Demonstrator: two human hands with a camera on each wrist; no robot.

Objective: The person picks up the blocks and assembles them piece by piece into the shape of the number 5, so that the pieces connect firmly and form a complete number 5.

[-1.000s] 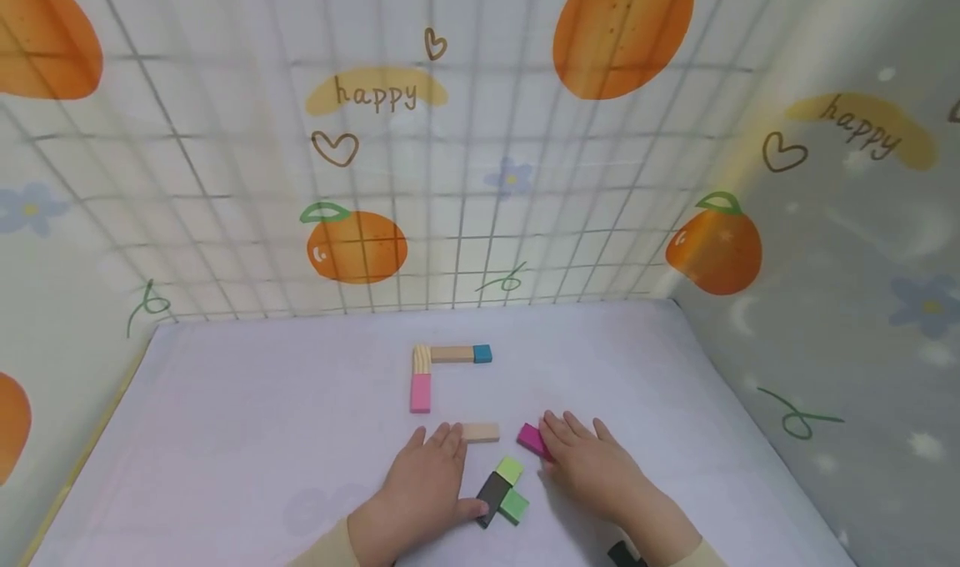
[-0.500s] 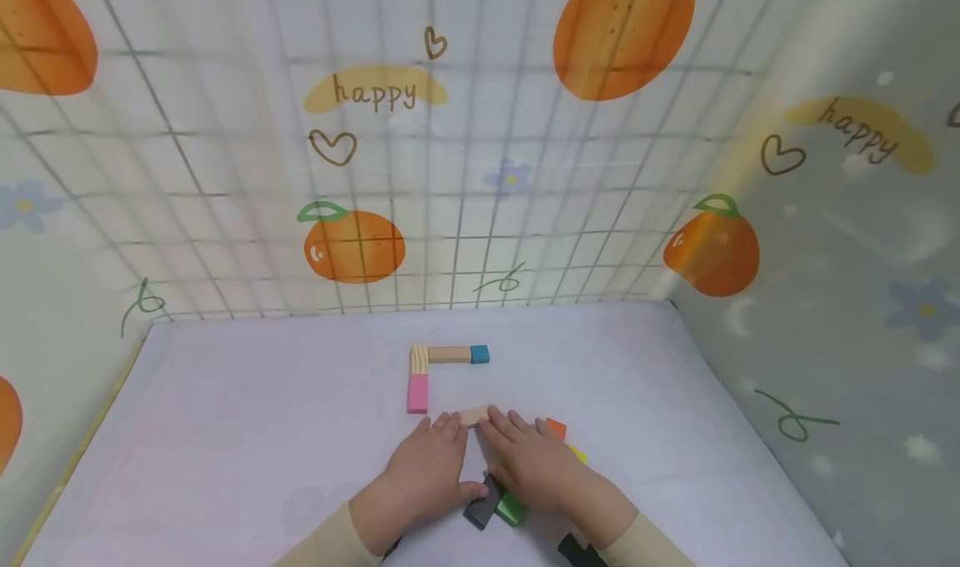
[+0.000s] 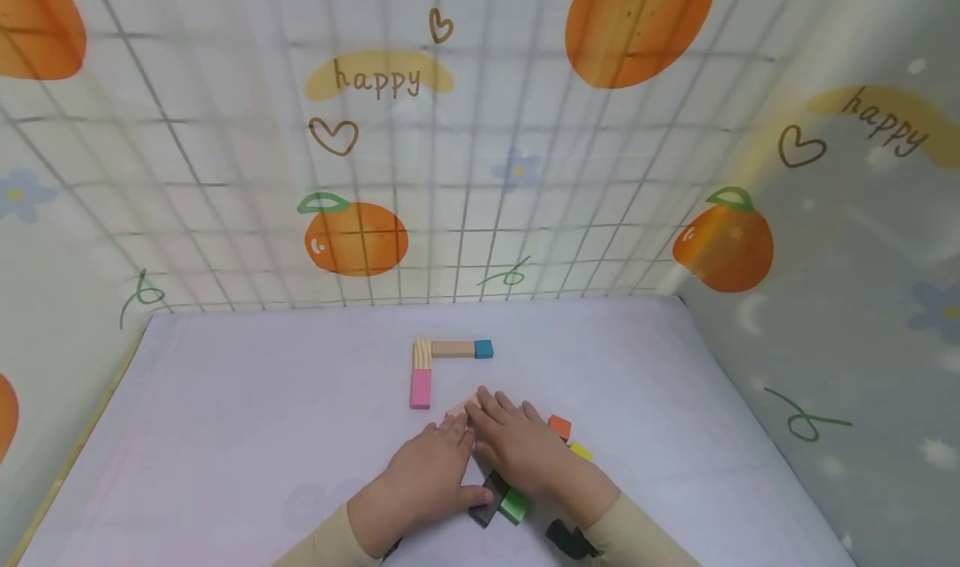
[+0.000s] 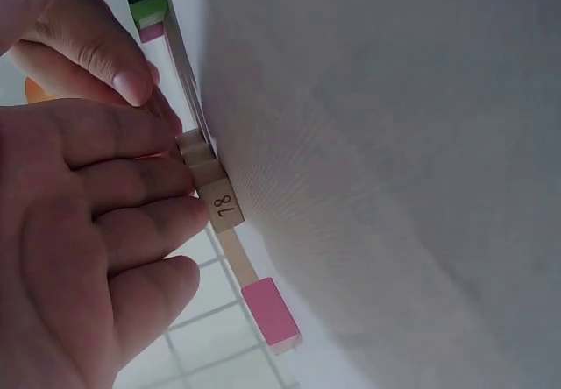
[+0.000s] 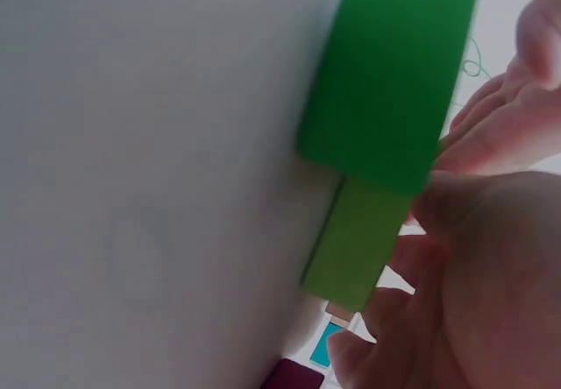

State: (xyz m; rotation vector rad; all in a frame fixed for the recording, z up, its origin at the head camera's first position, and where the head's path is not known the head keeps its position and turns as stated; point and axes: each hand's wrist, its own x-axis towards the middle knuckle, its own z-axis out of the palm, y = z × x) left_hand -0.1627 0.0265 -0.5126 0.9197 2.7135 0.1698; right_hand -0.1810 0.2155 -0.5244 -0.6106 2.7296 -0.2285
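A pale wooden block lies slanted on the white cloth, partly hidden by fingertips of both hands. Its numbered end shows in the left wrist view, beside the left fingertips. My left hand has straight fingers touching the block's near side, while its thumb rests at a dark grey block. From the right, my right hand reaches over with extended fingers, its fingertips at the block's other end. Close to the right palm are a green block and a lime block.
Farther back, a pink block, a striped wood block, a tan block and a blue block form a corner. Orange and yellow blocks lie right of the right hand. A patterned curtain hangs behind.
My right hand has moved left from the magenta block to the pale block, uncovering the orange and yellow blocks. The pale block has turned to a slant and shifted slightly away and left.
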